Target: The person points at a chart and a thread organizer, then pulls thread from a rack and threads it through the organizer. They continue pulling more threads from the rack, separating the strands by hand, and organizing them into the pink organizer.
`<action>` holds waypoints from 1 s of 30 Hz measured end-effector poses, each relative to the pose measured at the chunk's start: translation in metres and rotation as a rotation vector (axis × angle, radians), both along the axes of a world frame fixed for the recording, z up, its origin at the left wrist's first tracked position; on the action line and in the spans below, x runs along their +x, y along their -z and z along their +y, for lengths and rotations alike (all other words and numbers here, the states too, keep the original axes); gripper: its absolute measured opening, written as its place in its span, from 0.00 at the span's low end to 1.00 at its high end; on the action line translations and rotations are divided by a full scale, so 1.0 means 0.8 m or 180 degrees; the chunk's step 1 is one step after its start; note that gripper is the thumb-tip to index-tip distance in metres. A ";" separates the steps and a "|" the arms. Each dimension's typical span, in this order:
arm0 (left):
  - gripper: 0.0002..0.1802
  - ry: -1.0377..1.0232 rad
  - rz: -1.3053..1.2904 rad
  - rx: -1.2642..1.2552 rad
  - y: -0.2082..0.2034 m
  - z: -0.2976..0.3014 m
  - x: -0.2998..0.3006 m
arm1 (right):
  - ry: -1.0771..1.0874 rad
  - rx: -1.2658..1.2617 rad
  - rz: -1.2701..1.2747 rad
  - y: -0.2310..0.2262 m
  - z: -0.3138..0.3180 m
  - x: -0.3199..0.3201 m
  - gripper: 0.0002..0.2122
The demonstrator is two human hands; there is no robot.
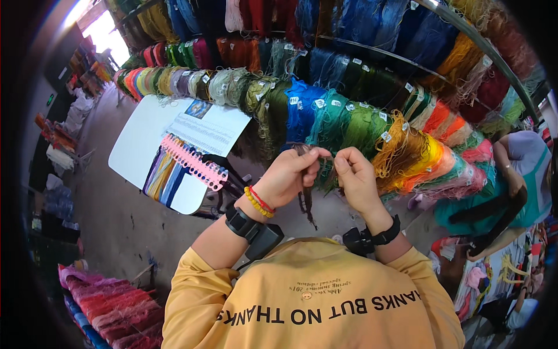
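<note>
My left hand point(290, 177) is closed around a dark brown bundle of thread point(306, 206), whose loose end dangles below the fingers. Close beside it, my right hand point(356, 181) is pinched near the left thumb and forefinger. Fine dark strands seem to run between the two hands, but what the right fingertips grip is too small to make out. Just beyond both hands hang a blue hank point(302, 110), a teal hank point(330, 119) and a green hank point(363, 128) on a rail, each with a small white tag.
A white board point(131, 142) to the left bears a printed sheet point(200, 131) and a pink perforated card point(195, 163) strung with coloured threads. More hanks hang on metal rails point(488, 46) behind. At right is another person point(523, 174); red and pink hanks point(110, 302) lie lower left.
</note>
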State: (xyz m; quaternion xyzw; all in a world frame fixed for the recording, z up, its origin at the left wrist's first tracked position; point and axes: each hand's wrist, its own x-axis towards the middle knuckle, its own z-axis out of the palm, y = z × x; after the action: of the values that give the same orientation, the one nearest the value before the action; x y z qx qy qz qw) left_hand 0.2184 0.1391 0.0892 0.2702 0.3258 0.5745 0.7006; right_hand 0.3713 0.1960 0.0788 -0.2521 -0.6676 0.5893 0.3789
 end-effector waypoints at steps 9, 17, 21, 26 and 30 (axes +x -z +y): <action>0.13 0.0532 0.0025 -0.0161 0.006 -0.009 -0.023 | -0.0173 -0.1348 0.2512 -0.041 0.029 0.045 0.07; 0.13 0.0250 -0.0387 0.0107 0.023 -0.024 -0.059 | 0.0235 -0.0743 0.3711 -0.067 0.059 0.182 0.04; 0.11 -0.0524 -0.0753 -0.0029 0.022 -0.021 -0.076 | 0.1667 -0.0012 0.3442 -0.049 0.061 0.261 0.06; 0.13 -0.1462 -0.1278 0.0155 0.029 -0.044 -0.133 | 0.3904 0.0616 0.2163 0.033 0.061 0.298 0.06; 0.14 -0.1603 -0.1222 0.0781 0.010 -0.042 -0.154 | 0.4262 0.0630 -0.1066 0.193 0.003 0.327 0.09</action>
State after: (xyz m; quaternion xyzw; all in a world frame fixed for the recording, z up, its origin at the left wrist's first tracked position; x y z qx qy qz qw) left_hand 0.0952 0.1053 0.0813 0.1505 0.1729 0.8048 0.5475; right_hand 0.6332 0.1986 -0.0757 -0.6612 -0.4685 0.1183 0.5738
